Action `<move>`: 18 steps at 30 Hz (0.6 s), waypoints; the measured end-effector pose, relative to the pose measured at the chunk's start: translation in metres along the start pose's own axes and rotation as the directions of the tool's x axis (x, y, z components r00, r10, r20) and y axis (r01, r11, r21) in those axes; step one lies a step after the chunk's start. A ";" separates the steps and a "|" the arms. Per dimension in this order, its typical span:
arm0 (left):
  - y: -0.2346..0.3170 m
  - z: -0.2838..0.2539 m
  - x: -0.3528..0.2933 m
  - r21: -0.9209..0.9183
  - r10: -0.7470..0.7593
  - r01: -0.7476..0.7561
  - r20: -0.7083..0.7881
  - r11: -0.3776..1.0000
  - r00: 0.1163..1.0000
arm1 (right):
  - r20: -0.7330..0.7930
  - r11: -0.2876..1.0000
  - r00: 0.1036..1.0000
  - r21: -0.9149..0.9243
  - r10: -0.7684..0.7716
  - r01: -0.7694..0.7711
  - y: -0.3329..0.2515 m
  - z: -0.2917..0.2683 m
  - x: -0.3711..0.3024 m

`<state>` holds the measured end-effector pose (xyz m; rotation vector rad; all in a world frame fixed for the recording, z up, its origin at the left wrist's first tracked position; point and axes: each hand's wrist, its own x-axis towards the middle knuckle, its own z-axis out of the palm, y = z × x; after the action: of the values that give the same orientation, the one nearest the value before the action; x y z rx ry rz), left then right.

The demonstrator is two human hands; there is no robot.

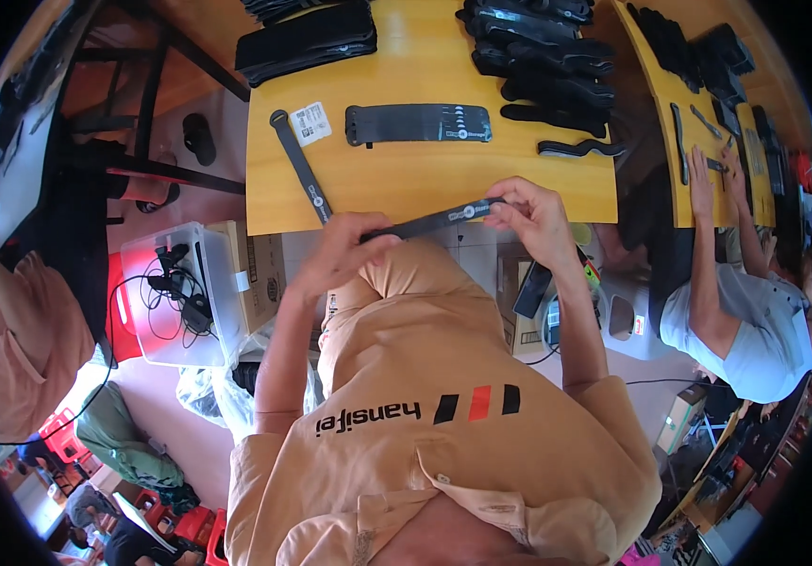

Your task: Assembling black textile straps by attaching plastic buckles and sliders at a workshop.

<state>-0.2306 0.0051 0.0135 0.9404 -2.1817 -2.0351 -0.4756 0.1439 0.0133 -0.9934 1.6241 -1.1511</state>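
Note:
A long black strap (434, 221) is stretched between my two hands, just in front of the near edge of the yellow wooden table (396, 184). My left hand (344, 247) pinches its left end. My right hand (530, 212) pinches the right end, near a small white label on the strap. On the table lie another black strap (300, 165) set at an angle, a wider flat black band (417, 124) with white marks, and a small white tag (310, 123).
Piles of black straps sit at the table's far side (307, 38) and far right (543, 57). A clear plastic bin (179, 292) with cables and a cardboard box (259, 274) stand on the floor at left. Another person (736, 292) works at a neighbouring table on the right.

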 end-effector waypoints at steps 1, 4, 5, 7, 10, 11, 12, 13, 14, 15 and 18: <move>-0.006 -0.006 0.003 0.003 -0.002 0.002 0.007 1.000 1.000 | -0.053 0.999 0.998 0.044 0.027 -0.025 0.009 -0.001 0.004; -0.024 -0.016 0.017 -0.029 0.159 -0.166 -0.164 0.986 0.974 | -0.182 0.982 0.977 0.174 0.111 -0.079 0.026 0.001 0.017; -0.026 -0.018 0.022 -0.028 0.159 -0.165 -0.158 0.986 0.975 | -0.187 0.981 0.976 0.177 0.114 -0.080 0.025 0.001 0.022; -0.018 -0.019 0.033 -0.190 -0.026 -0.053 -0.395 0.980 0.918 | -0.268 0.978 0.950 0.175 0.158 -0.114 0.024 -0.001 0.032; -0.027 -0.022 0.057 -0.213 -0.002 -0.116 -0.487 0.970 0.873 | -0.365 0.972 0.930 0.232 0.054 0.035 0.032 0.001 0.047; -0.028 -0.021 0.063 -0.213 0.011 -0.156 -0.555 0.965 0.831 | -0.367 0.972 0.929 0.232 0.055 0.034 0.037 0.000 0.054; -0.030 -0.022 0.068 -0.212 0.013 -0.156 -0.552 0.965 0.833 | -0.404 0.981 0.914 0.188 0.024 0.057 0.044 0.000 0.061; -0.032 -0.022 0.072 -0.166 0.021 -0.149 -0.594 0.975 0.804 | -0.440 0.987 0.898 0.142 -0.007 0.078 0.049 0.000 0.067; -0.035 -0.022 0.076 -0.120 0.032 -0.139 -0.635 0.983 0.772 | -0.443 0.987 0.897 0.142 -0.006 0.077 0.052 0.000 0.072; -0.037 -0.022 0.079 -0.119 0.032 -0.138 -0.633 0.983 0.774 | -0.459 0.991 0.888 0.109 -0.021 0.080 0.055 0.001 0.076; -0.042 -0.022 0.087 -0.035 0.046 -0.102 -0.714 0.994 0.698 | -0.479 0.995 0.877 0.064 -0.039 0.079 0.061 0.003 0.083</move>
<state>-0.2752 -0.0511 -0.0548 1.3186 -1.6575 -1.3391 -0.5034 0.0801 -0.0628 -0.7419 1.9177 -1.5849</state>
